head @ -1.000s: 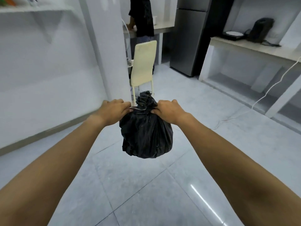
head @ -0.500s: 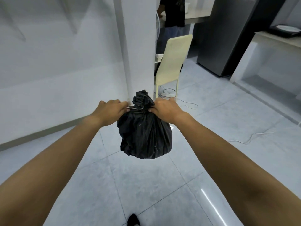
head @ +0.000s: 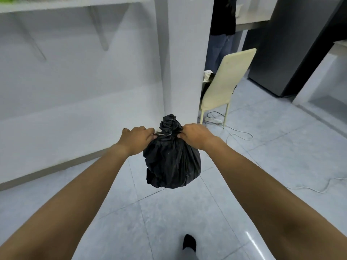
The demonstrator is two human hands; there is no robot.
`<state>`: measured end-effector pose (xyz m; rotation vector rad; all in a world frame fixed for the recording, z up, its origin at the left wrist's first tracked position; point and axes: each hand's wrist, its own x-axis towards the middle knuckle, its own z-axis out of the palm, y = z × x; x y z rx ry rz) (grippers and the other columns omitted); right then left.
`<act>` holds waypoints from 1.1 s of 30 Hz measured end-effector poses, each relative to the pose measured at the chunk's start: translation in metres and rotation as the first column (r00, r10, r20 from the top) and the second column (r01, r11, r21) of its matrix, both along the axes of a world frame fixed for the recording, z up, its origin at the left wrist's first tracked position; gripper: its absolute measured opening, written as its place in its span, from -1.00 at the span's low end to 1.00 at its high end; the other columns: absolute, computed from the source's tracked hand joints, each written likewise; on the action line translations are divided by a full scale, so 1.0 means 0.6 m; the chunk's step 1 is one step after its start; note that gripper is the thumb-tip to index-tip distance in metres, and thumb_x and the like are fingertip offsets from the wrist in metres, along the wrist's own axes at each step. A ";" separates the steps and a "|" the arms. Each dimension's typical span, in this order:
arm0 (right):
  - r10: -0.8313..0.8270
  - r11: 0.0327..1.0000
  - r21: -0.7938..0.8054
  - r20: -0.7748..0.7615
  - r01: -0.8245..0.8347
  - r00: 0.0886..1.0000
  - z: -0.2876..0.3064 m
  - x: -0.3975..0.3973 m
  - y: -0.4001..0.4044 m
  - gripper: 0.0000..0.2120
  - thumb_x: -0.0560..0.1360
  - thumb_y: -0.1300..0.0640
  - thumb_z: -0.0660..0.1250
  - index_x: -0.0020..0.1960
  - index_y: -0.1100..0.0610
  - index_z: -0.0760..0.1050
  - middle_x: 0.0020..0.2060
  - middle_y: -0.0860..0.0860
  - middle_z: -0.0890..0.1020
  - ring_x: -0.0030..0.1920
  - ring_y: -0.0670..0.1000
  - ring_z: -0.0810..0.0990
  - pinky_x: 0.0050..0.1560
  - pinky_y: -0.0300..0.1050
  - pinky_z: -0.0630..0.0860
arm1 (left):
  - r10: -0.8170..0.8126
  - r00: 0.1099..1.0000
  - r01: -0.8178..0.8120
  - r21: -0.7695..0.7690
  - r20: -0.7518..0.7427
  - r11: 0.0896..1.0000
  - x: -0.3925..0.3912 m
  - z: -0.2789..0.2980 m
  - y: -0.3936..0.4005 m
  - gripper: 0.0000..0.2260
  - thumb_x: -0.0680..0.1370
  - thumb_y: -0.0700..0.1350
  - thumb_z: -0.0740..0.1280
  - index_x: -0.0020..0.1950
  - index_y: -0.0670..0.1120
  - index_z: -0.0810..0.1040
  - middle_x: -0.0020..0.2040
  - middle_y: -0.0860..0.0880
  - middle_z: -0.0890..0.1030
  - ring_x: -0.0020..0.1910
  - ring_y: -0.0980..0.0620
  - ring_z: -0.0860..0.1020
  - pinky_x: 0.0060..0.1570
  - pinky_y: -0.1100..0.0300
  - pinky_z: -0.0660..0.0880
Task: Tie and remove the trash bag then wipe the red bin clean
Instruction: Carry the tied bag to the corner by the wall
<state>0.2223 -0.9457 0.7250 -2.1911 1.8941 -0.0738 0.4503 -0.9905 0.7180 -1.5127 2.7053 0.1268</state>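
Observation:
A full black trash bag [head: 171,162] hangs in the air in front of me, its neck gathered into a crumpled tuft at the top. My left hand [head: 136,139] grips the neck from the left, pinching a thin pale tie. My right hand [head: 195,136] grips the neck from the right. Both arms are stretched out over the grey tiled floor. The red bin is not in view.
A white pillar [head: 185,59] stands just behind the bag. A cream chair [head: 225,83] stands to its right, with a power strip and white cables [head: 240,134] on the floor. A person [head: 221,34] stands behind it by a counter. A dark fridge [head: 293,45] is far right.
The view has swung left and lowered; the pillar and wall now fill the background. The bag stays held between both hands. My foot shows at the bottom.

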 end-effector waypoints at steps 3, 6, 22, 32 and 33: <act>0.006 1.000 0.022 0.032 -0.006 0.999 -0.016 0.002 -0.089 -0.68 0.65 -0.02 0.09 0.06 0.17 0.53 0.05 0.17 0.61 0.08 0.21 0.56 -0.11 -0.07 0.31 | 0.010 1.000 -0.010 -0.002 -0.005 1.000 0.008 -0.015 -0.084 -0.75 0.65 0.16 -0.02 -0.07 0.07 0.32 -0.16 0.03 0.40 -0.02 -0.09 0.49 -0.12 0.05 0.25; 0.032 0.998 0.051 0.036 -0.033 0.999 -0.036 0.003 -0.190 -0.67 0.65 -0.04 0.08 0.14 0.12 0.53 0.07 0.15 0.62 0.10 0.21 0.57 -0.12 -0.06 0.35 | 0.056 0.998 -0.056 0.005 -0.011 0.998 0.010 -0.036 -0.171 -0.73 0.65 0.15 -0.02 -0.06 0.04 0.34 -0.17 0.04 0.39 -0.04 -0.09 0.49 -0.13 0.05 0.23; 0.144 0.987 0.083 -0.082 -0.137 0.986 -0.193 0.049 -0.609 -0.72 0.66 -0.03 0.06 -0.04 0.08 0.47 -0.15 0.09 0.52 0.05 0.13 0.48 -0.09 -0.05 0.26 | 0.175 0.984 -0.171 0.141 -0.014 0.975 0.049 -0.210 -0.570 -0.76 0.66 0.14 -0.01 -0.09 0.07 0.30 -0.16 -0.02 0.49 -0.08 -0.11 0.50 -0.11 0.03 0.26; -0.028 0.967 0.253 0.084 0.006 0.996 -0.443 0.041 -0.776 -0.70 0.64 -0.03 0.11 0.12 0.10 0.54 -0.01 0.11 0.58 0.04 0.18 0.57 -0.02 -0.02 0.47 | 0.125 0.990 -0.137 0.247 0.064 0.959 0.027 -0.443 -0.759 -0.72 0.66 0.11 0.02 0.04 -0.01 0.44 -0.12 -0.04 0.47 0.02 -0.16 0.50 0.04 -0.04 0.31; -0.039 0.961 0.275 0.109 0.007 0.993 -0.475 0.039 -0.795 -0.71 0.64 -0.02 0.11 0.15 0.09 0.54 0.03 0.12 0.58 0.04 0.19 0.57 0.02 0.00 0.49 | 0.125 0.990 -0.138 0.260 0.066 0.956 0.022 -0.473 -0.777 -0.70 0.66 0.10 0.03 0.11 -0.02 0.46 -0.11 -0.04 0.46 0.04 -0.17 0.50 0.06 -0.05 0.31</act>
